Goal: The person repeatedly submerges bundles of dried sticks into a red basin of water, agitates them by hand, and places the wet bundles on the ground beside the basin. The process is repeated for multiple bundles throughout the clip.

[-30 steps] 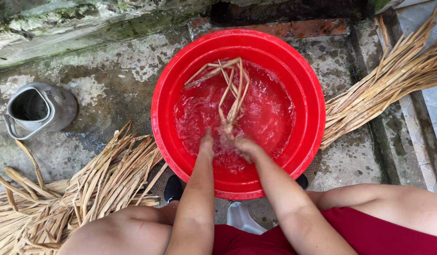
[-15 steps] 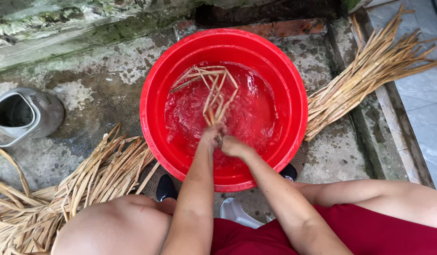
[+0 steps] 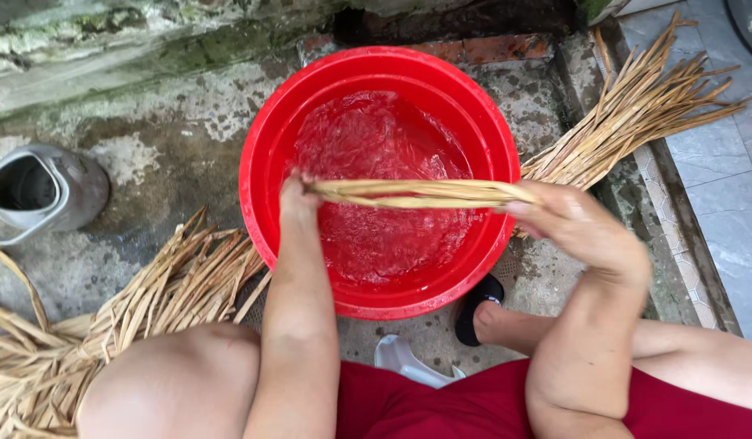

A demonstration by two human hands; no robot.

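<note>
A red plastic basin [image 3: 262, 154] full of rippling water stands on the wet concrete in front of me. Above it I hold a small bundle of pale straw strips [image 3: 416, 193] stretched level across the basin. My left hand [image 3: 298, 199] grips the bundle's left end over the basin's left side. My right hand [image 3: 575, 223] grips its right end at the basin's right rim. My bare knees and red shorts fill the bottom of the head view.
A heap of dry straw strips [image 3: 140, 301] lies at the lower left, another sheaf [image 3: 636, 122] at the upper right. A grey metal jug [image 3: 42, 191] sits at the left. A mossy wall [image 3: 148, 49] runs behind. Tiled floor [image 3: 717, 187] lies right; a black sandal [image 3: 477, 301] is by the basin.
The straw strips were lying in the water with both hands together at the near rim. Now my hands have drawn apart and lifted the bundle level above the water.
</note>
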